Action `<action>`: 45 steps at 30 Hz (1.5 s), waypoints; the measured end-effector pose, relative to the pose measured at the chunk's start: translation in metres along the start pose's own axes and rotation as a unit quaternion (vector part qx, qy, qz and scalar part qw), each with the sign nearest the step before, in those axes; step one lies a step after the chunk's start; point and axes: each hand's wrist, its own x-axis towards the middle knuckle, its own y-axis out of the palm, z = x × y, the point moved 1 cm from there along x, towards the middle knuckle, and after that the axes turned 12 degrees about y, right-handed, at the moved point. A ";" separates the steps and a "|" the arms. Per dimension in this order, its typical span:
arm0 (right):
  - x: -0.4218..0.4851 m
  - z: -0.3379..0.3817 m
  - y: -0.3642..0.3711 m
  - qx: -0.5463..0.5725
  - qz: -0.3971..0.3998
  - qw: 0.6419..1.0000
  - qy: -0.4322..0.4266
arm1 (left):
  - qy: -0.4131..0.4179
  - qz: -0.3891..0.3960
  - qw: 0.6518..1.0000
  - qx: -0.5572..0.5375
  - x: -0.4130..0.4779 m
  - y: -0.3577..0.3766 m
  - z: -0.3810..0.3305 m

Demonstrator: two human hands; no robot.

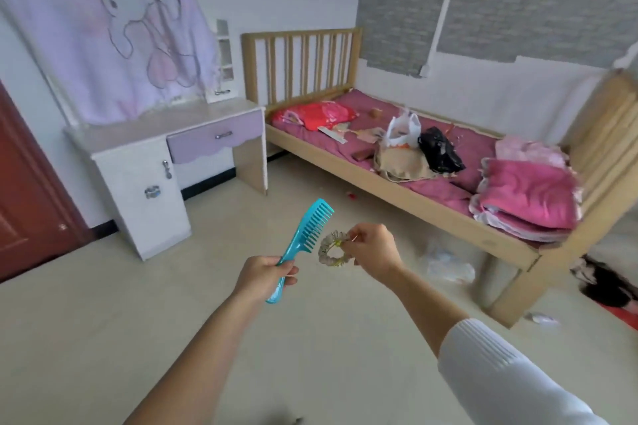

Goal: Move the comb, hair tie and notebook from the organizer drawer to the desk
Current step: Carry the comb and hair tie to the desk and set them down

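A turquoise plastic wide-toothed comb is gripped by its handle in the left hand, whose fingers are closed around the lower part of the handle; the toothed end is tilted upward and away, with the teeth turned toward the right. A grey-beige gathered fabric hair tie with a small yellow detail is pinched between the thumb and fingertips of the right hand, and it hangs as an open ring just beside the comb's teeth, apart from them. Both objects are held in the air above the pale tiled floor. The white desk with a lilac drawer front is seen well ahead on the left, its top bare at the front edge. A wooden bed with a pink mattress cover stands to the right of the desk, with bags and folded pink bedding lying on it. A white ribbed sleeve is pushed up the right forearm. No notebook can be made out.
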 end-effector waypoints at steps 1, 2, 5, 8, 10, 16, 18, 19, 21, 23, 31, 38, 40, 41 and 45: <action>0.024 0.015 0.015 -0.003 0.010 1.000 -0.007 | -0.004 -0.007 1.000 0.000 0.023 -0.014 0.002; 0.049 0.030 0.029 -0.004 0.020 1.000 -0.014 | -0.008 -0.013 1.000 0.002 0.048 -0.028 0.003; 0.127 0.077 0.069 -0.013 0.047 0.998 -0.036 | -0.016 -0.040 0.999 0.004 0.129 -0.069 -0.002; 0.198 0.129 0.108 -0.022 0.072 0.996 -0.050 | -0.025 -0.091 0.996 0.001 0.204 -0.115 -0.013; 0.240 0.164 0.134 -0.022 0.084 0.994 -0.058 | -0.032 -0.122 0.992 -0.025 0.247 -0.146 -0.017; 0.350 0.252 0.225 -0.019 0.141 0.988 -0.067 | -0.043 -0.191 0.979 -0.052 0.360 -0.238 -0.024; 0.391 0.287 0.265 -0.011 0.156 0.985 -0.074 | -0.034 -0.207 0.976 -0.061 0.407 -0.273 -0.024; 0.410 0.304 0.284 -0.007 0.162 0.984 -0.078 | -0.029 -0.214 0.974 -0.064 0.431 -0.291 -0.025; 0.447 0.339 0.323 0.001 0.169 0.982 -0.090 | -0.023 -0.228 0.971 -0.074 0.477 -0.327 -0.026; 0.484 0.374 0.361 0.010 0.176 0.980 -0.096 | -0.022 -0.235 0.968 -0.087 0.522 -0.365 -0.027; 0.618 0.490 0.477 0.023 0.187 0.980 -0.066 | -0.049 -0.302 0.944 -0.127 0.691 -0.496 -0.031; 0.726 0.542 0.562 0.006 0.210 0.976 -0.050 | -0.099 -0.362 0.902 -0.211 0.817 -0.557 0.009; 0.762 0.552 0.587 0.001 0.219 0.975 -0.047 | -0.114 -0.385 0.893 -0.204 0.852 -0.571 0.024; 0.780 0.556 0.599 -0.001 0.223 0.974 -0.044 | -0.118 -0.401 0.887 -0.199 0.870 -0.578 0.031; 0.852 0.571 0.648 -0.014 0.253 0.967 -0.014 | -0.144 -0.456 0.859 -0.185 0.937 -0.594 0.055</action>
